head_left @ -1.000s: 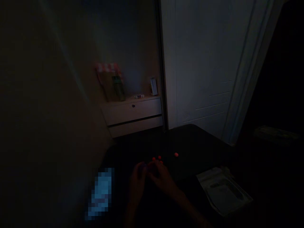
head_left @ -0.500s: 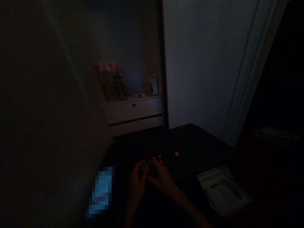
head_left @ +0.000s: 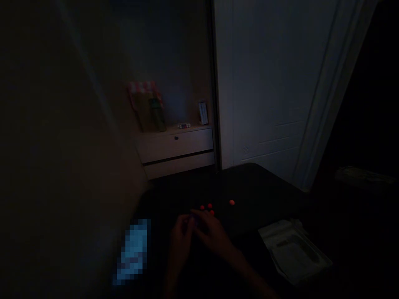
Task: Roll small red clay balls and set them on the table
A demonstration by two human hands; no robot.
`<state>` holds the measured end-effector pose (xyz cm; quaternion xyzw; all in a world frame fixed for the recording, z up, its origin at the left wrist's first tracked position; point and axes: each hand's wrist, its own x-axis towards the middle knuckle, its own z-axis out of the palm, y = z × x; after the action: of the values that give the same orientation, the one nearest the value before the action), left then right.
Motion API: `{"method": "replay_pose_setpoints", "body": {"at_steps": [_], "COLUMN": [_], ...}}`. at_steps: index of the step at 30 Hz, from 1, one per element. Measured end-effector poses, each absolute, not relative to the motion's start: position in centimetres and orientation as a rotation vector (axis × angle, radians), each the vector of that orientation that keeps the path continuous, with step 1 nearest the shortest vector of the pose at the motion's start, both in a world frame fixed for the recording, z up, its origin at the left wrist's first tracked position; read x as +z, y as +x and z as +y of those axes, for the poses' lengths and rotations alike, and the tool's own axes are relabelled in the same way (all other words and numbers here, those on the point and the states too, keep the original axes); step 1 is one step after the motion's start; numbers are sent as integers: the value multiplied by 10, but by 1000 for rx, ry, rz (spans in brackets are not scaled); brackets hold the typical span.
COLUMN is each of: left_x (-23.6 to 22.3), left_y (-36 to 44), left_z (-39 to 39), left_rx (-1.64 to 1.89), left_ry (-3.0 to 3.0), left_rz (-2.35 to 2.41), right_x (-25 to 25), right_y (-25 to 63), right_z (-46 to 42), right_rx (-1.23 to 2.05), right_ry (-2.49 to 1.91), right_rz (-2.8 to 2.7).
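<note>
In the dim head view my left hand point(head_left: 181, 236) and my right hand point(head_left: 215, 233) meet over the dark table point(head_left: 255, 187). Fingers of both are closed around a small dark purplish thing point(head_left: 195, 218), mostly covered and too dark to name. Just beyond my right fingertips lie small red balls point(head_left: 210, 206), close together. A paler orange ball point(head_left: 232, 202) lies apart from them, farther right.
A whitish tray-like package point(head_left: 294, 251) is at the right. To the left glows a blurred bright screen-like patch point(head_left: 132, 253). Behind the table stand a drawer unit point(head_left: 177, 145) with a green bottle point(head_left: 157, 114) on top, and a pale door point(head_left: 264, 83).
My right fingers have shifted slightly over the purplish thing, and its visible part looks different. My left hand has barely moved. The balls lie as before.
</note>
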<state>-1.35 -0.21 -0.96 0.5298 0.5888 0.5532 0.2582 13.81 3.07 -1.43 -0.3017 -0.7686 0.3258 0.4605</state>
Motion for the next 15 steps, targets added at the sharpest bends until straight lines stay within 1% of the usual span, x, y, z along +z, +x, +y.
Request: {"method": "replay_pose_setpoints", "body": {"at_steps": [15], "left_x": [-2], "left_y": [-12], "left_z": [-5], "left_rx": [1489], "left_ry": [1477], "left_rz": [1696], "right_x": [-18], "right_y": [139], "right_z": [34], "right_rx": [858], "right_ry": [-703], "right_rz": [-1899]}}
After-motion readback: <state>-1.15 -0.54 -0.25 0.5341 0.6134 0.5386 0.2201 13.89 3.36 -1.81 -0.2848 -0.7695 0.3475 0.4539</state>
